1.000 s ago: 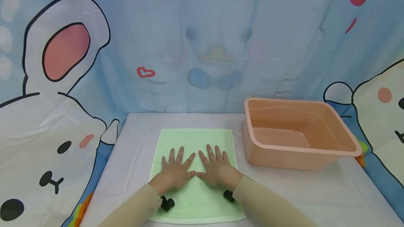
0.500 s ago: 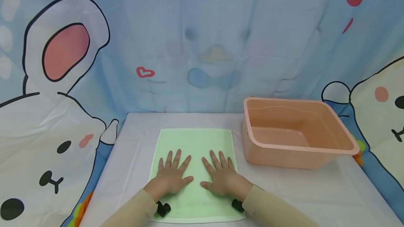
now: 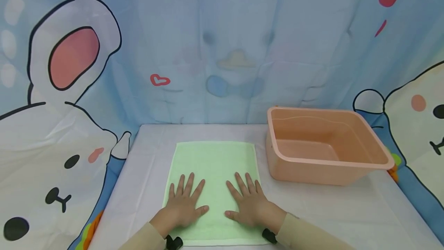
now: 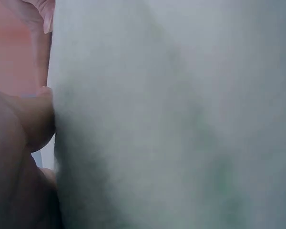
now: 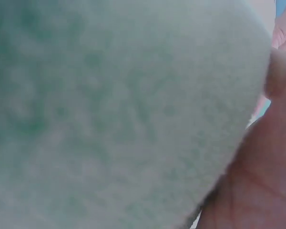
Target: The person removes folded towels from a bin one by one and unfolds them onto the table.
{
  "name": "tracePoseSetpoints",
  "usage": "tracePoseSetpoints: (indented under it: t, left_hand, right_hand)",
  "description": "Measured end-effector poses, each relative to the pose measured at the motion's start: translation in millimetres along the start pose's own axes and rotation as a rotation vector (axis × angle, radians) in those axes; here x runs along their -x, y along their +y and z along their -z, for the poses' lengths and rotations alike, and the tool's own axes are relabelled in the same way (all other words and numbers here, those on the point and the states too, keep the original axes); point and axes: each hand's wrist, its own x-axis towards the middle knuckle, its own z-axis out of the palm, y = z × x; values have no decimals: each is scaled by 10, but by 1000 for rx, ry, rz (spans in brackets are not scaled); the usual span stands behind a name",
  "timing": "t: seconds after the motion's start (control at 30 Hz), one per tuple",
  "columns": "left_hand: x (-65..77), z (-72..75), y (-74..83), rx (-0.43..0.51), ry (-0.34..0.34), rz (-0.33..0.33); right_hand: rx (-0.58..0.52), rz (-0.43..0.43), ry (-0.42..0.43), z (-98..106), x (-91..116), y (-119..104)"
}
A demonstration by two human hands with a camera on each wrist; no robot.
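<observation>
A pale green towel (image 3: 215, 165) lies spread flat on the white-covered table. My left hand (image 3: 183, 206) rests palm down on its left side, fingers straight and spread. On the right side of the cloth, my right hand (image 3: 252, 206) lies the same way, thumb pointing toward the left one. A strip of bare towel separates the two thumbs. In the left wrist view, the towel (image 4: 148, 114) fills most of the picture, with the left hand (image 4: 24, 129) at the left edge. The right wrist view has blurred towel (image 5: 133, 109) beside the right palm (image 5: 257, 167).
A peach plastic basin (image 3: 333, 173) stands at the table's back right, with nothing seen inside. Behind the table (image 3: 156, 138) hangs a blue curtain (image 3: 236, 49) printed with cartoon animals. A small black device (image 3: 174, 243) sits at the left wrist, another (image 3: 269, 236) at the right.
Both hands have slid back over the towel toward the near edge and moved apart, the left one leftward and the right one rightward. Towel and basin stay in place.
</observation>
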Motion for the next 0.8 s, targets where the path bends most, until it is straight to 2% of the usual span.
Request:
tracePoseSetpoints:
  t: [0.3,0.8]
  left_hand:
    - [226,-55,14,13,-3,-3]
    - [417,-168,-29,71,2,-11]
  right_hand:
    - [-3,4,-33,6,150,7]
    - [-44,72,-7,-210,479,71]
